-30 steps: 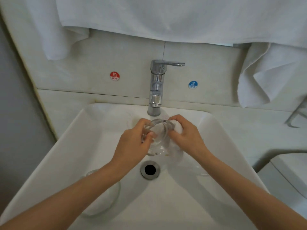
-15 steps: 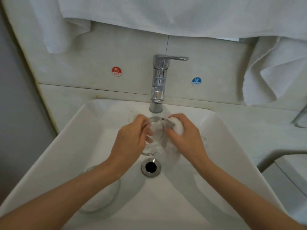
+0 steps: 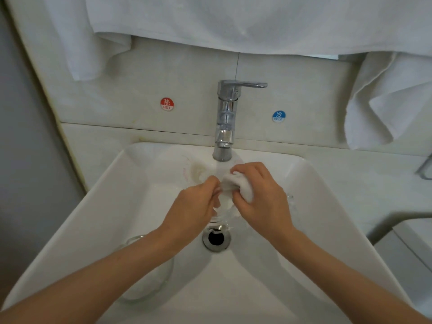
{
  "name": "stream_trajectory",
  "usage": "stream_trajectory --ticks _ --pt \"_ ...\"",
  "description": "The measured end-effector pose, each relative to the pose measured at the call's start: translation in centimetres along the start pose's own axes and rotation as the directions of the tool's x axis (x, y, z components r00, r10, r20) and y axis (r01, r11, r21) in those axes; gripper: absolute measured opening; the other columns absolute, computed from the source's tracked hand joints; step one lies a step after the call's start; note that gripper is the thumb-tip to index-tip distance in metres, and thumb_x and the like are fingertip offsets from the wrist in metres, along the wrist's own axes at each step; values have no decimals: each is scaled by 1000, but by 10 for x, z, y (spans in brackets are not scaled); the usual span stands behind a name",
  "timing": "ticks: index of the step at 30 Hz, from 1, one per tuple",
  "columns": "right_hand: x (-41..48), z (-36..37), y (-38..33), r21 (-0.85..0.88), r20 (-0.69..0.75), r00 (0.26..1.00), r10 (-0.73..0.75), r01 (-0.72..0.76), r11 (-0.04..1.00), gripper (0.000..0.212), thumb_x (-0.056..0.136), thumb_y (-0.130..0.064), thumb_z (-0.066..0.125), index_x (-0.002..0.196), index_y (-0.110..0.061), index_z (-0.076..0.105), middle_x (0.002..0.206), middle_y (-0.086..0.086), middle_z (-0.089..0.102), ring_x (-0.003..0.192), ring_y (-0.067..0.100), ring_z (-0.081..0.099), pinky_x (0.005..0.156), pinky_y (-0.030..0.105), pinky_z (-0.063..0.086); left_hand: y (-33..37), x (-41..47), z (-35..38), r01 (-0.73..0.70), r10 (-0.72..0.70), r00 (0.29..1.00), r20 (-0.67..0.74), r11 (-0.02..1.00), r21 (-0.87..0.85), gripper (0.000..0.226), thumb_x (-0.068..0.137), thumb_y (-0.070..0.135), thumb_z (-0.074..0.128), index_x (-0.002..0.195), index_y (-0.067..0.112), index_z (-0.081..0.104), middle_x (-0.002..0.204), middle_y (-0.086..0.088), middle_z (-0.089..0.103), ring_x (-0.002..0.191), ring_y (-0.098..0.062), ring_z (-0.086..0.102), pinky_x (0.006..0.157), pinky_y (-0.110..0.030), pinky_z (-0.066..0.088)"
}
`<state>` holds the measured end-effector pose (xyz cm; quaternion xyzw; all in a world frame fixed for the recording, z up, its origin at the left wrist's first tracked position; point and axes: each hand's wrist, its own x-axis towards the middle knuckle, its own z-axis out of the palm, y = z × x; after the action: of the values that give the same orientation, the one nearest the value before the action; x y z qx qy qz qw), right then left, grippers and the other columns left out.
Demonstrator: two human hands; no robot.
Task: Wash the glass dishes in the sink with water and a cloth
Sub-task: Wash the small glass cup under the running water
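Note:
Over the white sink (image 3: 98, 213), just below the chrome tap (image 3: 225, 122), my left hand (image 3: 194, 211) grips a small clear glass (image 3: 221, 206), mostly hidden between my hands. My right hand (image 3: 261, 197) holds a bunched white cloth (image 3: 236, 183) and pushes it into the glass's mouth. A second clear glass dish (image 3: 149, 281) lies in the basin at the lower left, partly under my left forearm.
The drain (image 3: 216, 238) sits open just below my hands. White towels (image 3: 385, 101) hang on the wall above and to the right. Hot and cold stickers flank the tap. A counter edge runs along the right side.
The cloth has gone from the glass's right rim into its opening. Both hands have closed in together, and the glass is now mostly covered.

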<state>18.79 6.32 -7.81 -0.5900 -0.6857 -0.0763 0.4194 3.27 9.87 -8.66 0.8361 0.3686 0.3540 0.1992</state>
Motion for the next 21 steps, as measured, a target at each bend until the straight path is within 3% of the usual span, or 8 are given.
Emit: stream_trajectory --ticks 2,4,6,9,12,15,18,21 --pt "2 0 1 287 40 972 231 -233 929 22 77 -26 59 99 -24 58 98 -7 61 85 7 57 70 22 46 2 3 -5 60 -79 991 -106 984 -169 18 98 11 41 83 20 45 72 4 63 59 -9 64 57 -24 52" --pt "-1 4 -1 526 256 852 456 -519 674 15 76 -27 63 90 -22 59 83 -7 64 75 9 59 62 19 46 2 5 -7 63 -111 975 -193 969 -239 20 98 9 40 82 21 44 73 0 66 63 -10 66 57 -27 55" --pt "-6 12 -4 565 422 722 549 -683 463 6 81 -17 61 77 -19 57 61 -10 58 59 6 53 49 14 41 -1 4 -5 67 -128 964 -233 965 -253 19 97 11 42 83 22 46 74 3 67 66 -11 67 60 -28 55" --pt "-7 16 -6 585 481 675 559 -722 369 15 82 -9 58 70 -17 55 55 -10 54 52 4 50 49 16 40 1 3 -3 94 -195 951 -241 922 -376 19 98 14 42 82 22 48 75 3 69 67 -11 68 61 -21 53" --pt "2 3 3 490 292 828 479 -559 669 13 69 -28 57 81 -23 59 72 -11 61 65 4 56 58 15 44 1 5 -3 71 -119 983 -141 950 -305 12 95 10 48 85 16 49 79 6 70 74 -6 67 68 -22 53" --pt "3 -7 14 24 107 987 121 -124 992 30 70 -25 54 100 -23 59 96 -5 60 81 16 59 66 30 48 -4 4 1 -10 9 1000 -20 998 -64 5 89 14 52 92 18 52 85 7 69 76 -15 65 68 -35 52" --pt "0 -10 6 -249 182 959 -219 260 933 42 66 -15 67 104 -25 51 103 -1 59 74 24 61 43 27 40 0 -4 10 -10 10 996 86 1000 0 16 94 20 45 106 17 54 87 2 71 78 -18 67 71 -36 52" --pt "-1 -7 -2 -323 168 907 -387 422 847 45 64 -12 71 104 -23 51 103 1 60 77 22 60 41 23 35 0 -9 13 4 -1 998 57 999 -43 18 96 16 43 110 14 55 87 3 71 77 -13 68 71 -25 51"
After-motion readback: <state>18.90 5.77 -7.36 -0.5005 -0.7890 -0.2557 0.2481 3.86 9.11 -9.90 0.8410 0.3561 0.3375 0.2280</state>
